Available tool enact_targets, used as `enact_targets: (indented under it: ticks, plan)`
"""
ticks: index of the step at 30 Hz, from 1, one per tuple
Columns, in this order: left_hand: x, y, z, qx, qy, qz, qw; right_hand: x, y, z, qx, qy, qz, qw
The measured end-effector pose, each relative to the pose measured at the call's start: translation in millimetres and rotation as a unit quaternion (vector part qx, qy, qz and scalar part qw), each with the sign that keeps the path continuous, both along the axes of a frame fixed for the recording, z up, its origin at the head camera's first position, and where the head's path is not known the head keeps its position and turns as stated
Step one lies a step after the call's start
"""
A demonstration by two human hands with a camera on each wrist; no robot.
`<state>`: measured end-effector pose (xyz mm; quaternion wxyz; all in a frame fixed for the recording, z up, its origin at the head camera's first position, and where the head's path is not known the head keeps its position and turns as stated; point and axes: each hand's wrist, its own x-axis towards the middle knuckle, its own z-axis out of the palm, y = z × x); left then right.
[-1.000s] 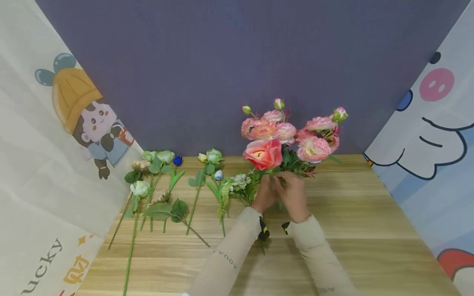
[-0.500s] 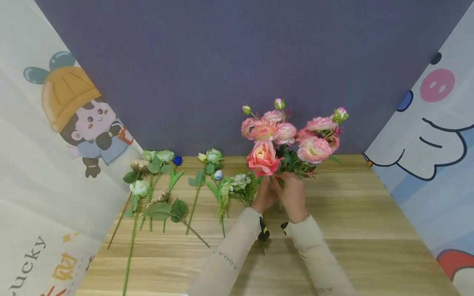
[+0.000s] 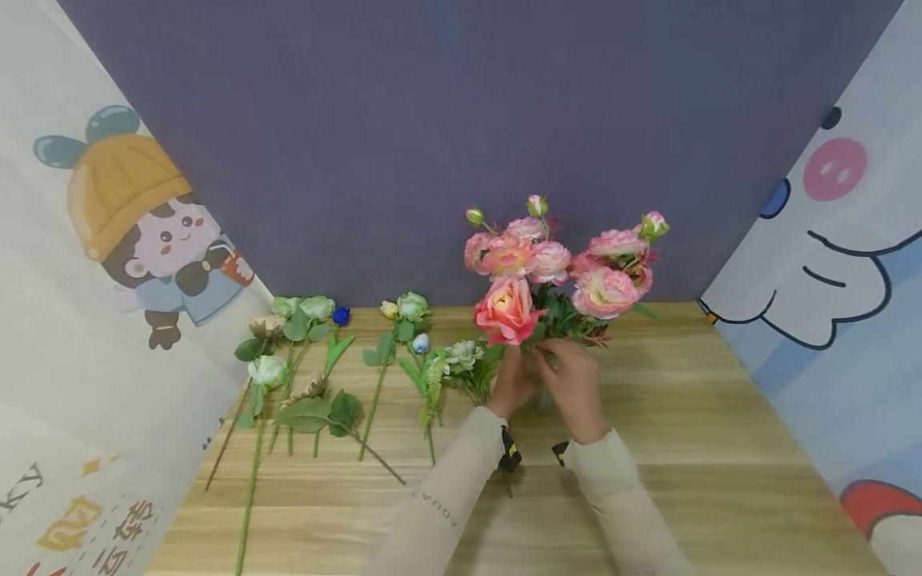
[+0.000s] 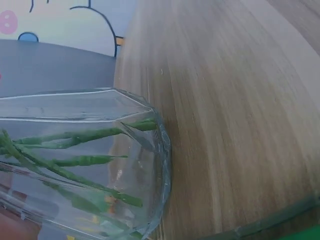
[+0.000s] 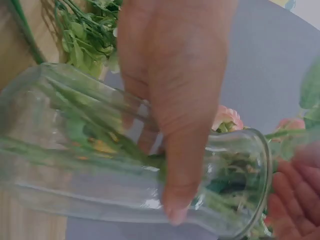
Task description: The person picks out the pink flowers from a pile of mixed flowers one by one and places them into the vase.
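My left hand (image 3: pixel 513 384) grips a clear glass vase (image 4: pixel 90 115) below its rim; in the right wrist view its thumb and fingers (image 5: pixel 181 175) wrap the neck. Green stems (image 4: pixel 80 135) stand inside the glass. My right hand (image 3: pixel 576 388) is at the vase's mouth, with curled fingers pinching the stem of a coral-pink rose (image 3: pixel 507 310). The pinch itself is partly hidden in the head view. Behind the rose, pink ranunculus-like flowers (image 3: pixel 551 262) and another pink cluster (image 3: pixel 605 292) rise from the vase.
Left on the wooden table (image 3: pixel 706 448) lie pale green roses (image 3: pixel 269 372), a blue tulip (image 3: pixel 341 317), a pale blue tulip (image 3: pixel 421 343) and brownish blooms (image 3: pixel 306 388). White flowers (image 3: pixel 463 356) lie close beside my left hand. A dark wall (image 3: pixel 432 144) stands behind.
The coral-pink rose has turned and tipped, so its bloom faces more forward. Both hands stay at almost the same place at the vase. The head view has shifted slightly.
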<state>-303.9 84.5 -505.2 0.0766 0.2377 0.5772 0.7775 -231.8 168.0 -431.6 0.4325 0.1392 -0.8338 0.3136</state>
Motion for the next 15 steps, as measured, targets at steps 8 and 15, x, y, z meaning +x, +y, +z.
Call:
enact_targets:
  ticks: [8, 15]
  plan:
    - [-0.9, -20.5, 1.5, -0.153, 0.144, 0.096, 0.973, 10.6, 18, -10.9, 0.017, 0.172, 0.022, 0.9847]
    - [4.1, -67.3, 14.6, -0.252, 0.215, 0.152, 0.9313, 9.1, 62, -22.0, 0.087, 0.283, 0.046, 0.9542]
